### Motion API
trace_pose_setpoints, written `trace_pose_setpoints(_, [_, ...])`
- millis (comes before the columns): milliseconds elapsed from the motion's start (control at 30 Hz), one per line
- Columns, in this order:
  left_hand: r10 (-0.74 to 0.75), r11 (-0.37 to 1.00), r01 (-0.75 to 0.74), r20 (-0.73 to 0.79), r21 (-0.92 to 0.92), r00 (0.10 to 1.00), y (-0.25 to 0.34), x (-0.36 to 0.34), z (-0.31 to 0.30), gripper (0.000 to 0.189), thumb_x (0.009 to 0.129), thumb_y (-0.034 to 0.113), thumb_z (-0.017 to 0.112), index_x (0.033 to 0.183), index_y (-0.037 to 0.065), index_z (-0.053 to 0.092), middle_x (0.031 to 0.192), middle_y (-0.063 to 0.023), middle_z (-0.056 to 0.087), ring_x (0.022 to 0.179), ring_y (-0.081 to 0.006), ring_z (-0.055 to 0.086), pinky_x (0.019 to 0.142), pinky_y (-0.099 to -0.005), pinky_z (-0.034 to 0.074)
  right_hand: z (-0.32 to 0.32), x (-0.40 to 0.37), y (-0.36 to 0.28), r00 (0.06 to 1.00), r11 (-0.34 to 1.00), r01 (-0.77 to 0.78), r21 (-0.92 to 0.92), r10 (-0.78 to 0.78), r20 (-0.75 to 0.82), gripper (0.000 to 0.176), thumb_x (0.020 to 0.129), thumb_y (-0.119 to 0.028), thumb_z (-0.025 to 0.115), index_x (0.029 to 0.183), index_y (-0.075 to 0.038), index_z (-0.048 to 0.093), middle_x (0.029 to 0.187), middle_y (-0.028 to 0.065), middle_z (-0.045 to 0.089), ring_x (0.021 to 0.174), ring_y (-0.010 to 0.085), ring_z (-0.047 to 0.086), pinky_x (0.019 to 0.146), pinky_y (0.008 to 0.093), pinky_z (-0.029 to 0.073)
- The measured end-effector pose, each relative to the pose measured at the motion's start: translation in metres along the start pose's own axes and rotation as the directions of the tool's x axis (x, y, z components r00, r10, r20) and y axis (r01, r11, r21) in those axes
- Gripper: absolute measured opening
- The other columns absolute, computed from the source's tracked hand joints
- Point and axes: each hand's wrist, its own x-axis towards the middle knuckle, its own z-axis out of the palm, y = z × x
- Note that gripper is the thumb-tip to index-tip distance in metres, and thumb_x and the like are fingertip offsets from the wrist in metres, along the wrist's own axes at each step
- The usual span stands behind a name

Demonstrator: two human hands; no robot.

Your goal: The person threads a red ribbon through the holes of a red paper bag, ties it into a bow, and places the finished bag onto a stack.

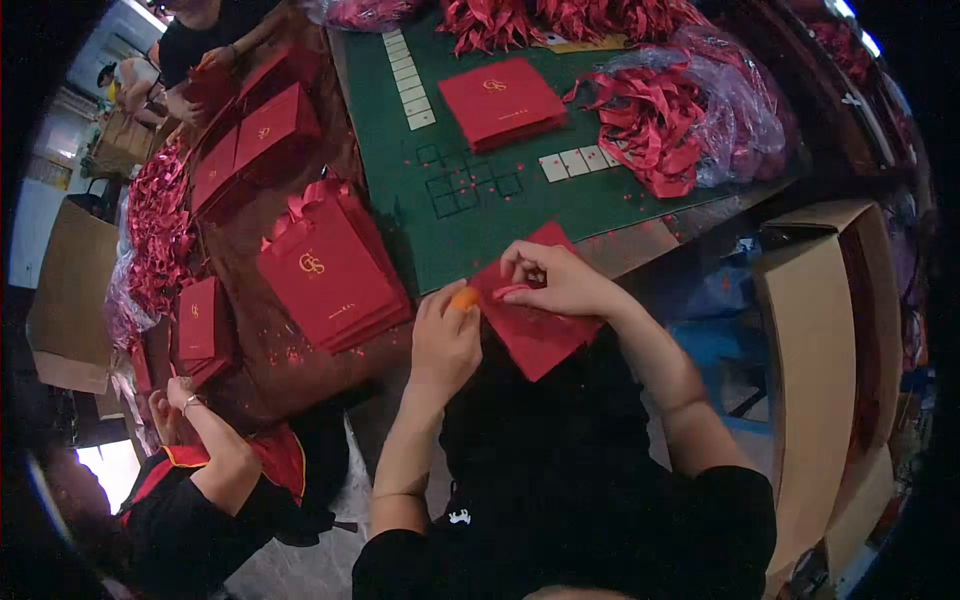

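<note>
A red bag lies tilted at the table's near edge, against my body. My left hand is closed at the bag's left corner, with something orange at its thumb or fingers. My right hand pinches a piece of red ribbon over the bag's upper part. To the left rests a stack of red bags with gold lettering and ribbon handles. Farther back, another stack of red bags sits on the green mat.
Red ribbons in clear plastic lie at the back right, beside white cards. Cardboard boxes stand at the right. A co-worker's hands are at the lower left; another person stands at the back left.
</note>
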Motion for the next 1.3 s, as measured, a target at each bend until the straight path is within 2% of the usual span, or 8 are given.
trace_pose_setpoints(267, [-0.41, 0.829, 0.395, 0.051, -0.396, 0.911, 0.005, -0.005, -0.002, 0.015, 0.088, 0.003, 0.055, 0.101, -0.004, 0.059, 0.107, -0.0196, 0.06, 0.093, -0.039, 0.061, 0.075, -0.0446, 0.051, 0.003, -0.001, -0.002, 0.995, 0.972, -0.068, 0.224, 0.081, -0.051, 0.023, 0.079, -0.012, 0.075, 0.09, -0.005, 0.056, 0.073, -0.0013, 0.054, 0.069, 0.0053, 0.05, 0.06, 0.0233, 0.041])
trace_pose_setpoints(367, [0.049, 0.971, -0.05, 0.011, 0.233, 0.999, -0.007, -0.005, -0.021, 0.015, 0.082, 0.011, 0.064, 0.095, 0.004, 0.065, 0.11, -0.013, 0.06, 0.101, -0.0309, 0.057, 0.08, -0.0463, 0.047, 0.004, -0.003, -0.003, 0.996, 0.976, -0.024, 0.217, 0.042, -0.078, 0.024, 0.079, -0.012, 0.075, 0.09, -0.004, 0.056, 0.075, -0.0007, 0.055, 0.069, 0.0049, 0.05, 0.06, 0.0224, 0.041])
trace_pose_setpoints(467, [0.044, 0.948, -0.05, 0.027, 0.314, 0.999, -0.013, -0.012, -0.042, 0.01, 0.082, 0.01, 0.064, 0.088, 0.003, 0.066, 0.111, -0.0154, 0.057, 0.1, -0.0338, 0.055, 0.078, -0.0468, 0.044, 0.005, 0.0, 0.001, 0.989, 0.992, 0.097, -0.079, -0.106, -0.108, 0.021, 0.081, -0.007, 0.072, 0.092, -0.004, 0.055, 0.067, -0.0002, 0.055, 0.063, 0.004, 0.054, 0.054, 0.0199, 0.039])
trace_pose_setpoints(733, [-0.177, 0.891, 0.154, 0.015, 0.426, 0.984, -0.017, -0.038, -0.068, 0.016, 0.082, 0.013, 0.069, 0.096, 0.005, 0.069, 0.114, -0.0143, 0.056, 0.104, -0.034, 0.052, 0.084, -0.0459, 0.042, 0.012, -0.002, 0.002, 0.983, 0.973, 0.127, -0.19, -0.149, -0.106, 0.015, 0.077, -0.01, 0.071, 0.087, -0.006, 0.06, 0.075, 0.0051, 0.053, 0.073, 0.018, 0.052, 0.063, 0.0313, 0.043])
trace_pose_setpoints(833, [-0.301, 0.878, 0.382, -0.287, 0.288, 0.909, 0.005, -0.035, -0.052, 0.039, 0.081, 0.009, 0.07, 0.119, 0.008, 0.062, 0.124, -0.0162, 0.056, 0.105, -0.0341, 0.053, 0.089, -0.0427, 0.042, 0.016, -0.004, -0.001, 0.984, 0.969, 0.097, -0.225, -0.127, -0.123, 0.015, 0.077, -0.011, 0.07, 0.086, -0.006, 0.06, 0.074, 0.0043, 0.053, 0.072, 0.0182, 0.051, 0.062, 0.032, 0.042])
trace_pose_setpoints(933, [-0.32, 0.946, 0.315, -0.071, -0.077, 0.945, 0.041, -0.02, -0.023, 0.051, 0.083, 0.01, 0.066, 0.131, 0.002, 0.05, 0.131, -0.0196, 0.051, 0.117, -0.0356, 0.049, 0.098, -0.0422, 0.04, 0.019, -0.001, 0.002, 0.981, 0.963, 0.112, -0.246, -0.147, -0.126, 0.015, 0.077, -0.012, 0.071, 0.086, -0.007, 0.06, 0.073, 0.0042, 0.053, 0.072, 0.0184, 0.051, 0.061, 0.0319, 0.042])
trace_pose_setpoints(1167, [-0.421, 0.906, 0.41, 0.123, 0.104, 0.899, 0.064, -0.014, 0.022, 0.06, 0.092, 0.021, 0.055, 0.141, -0.004, 0.033, 0.143, -0.0266, 0.035, 0.133, -0.0401, 0.035, 0.109, -0.0481, 0.028, 0.014, -0.014, 0.0, 0.988, 0.964, 0.103, -0.244, -0.127, -0.087, 0.018, 0.079, -0.008, 0.067, 0.096, -0.006, 0.06, 0.079, 0.0046, 0.057, 0.074, 0.0163, 0.055, 0.066, 0.0301, 0.045])
trace_pose_setpoints(1300, [-0.373, 0.923, 0.344, 0.176, 0.171, 0.911, 0.049, -0.01, 0.019, 0.06, 0.091, 0.025, 0.054, 0.141, -0.002, 0.034, 0.143, -0.0271, 0.035, 0.134, -0.0394, 0.034, 0.111, -0.0477, 0.024, 0.006, -0.05, -0.012, 0.997, 0.995, -0.076, 0.062, 0.077, -0.016, 0.034, 0.086, -0.006, 0.063, 0.115, -0.004, 0.045, 0.085, 0.0021, 0.062, 0.081, 0.008, 0.057, 0.073, 0.025, 0.045])
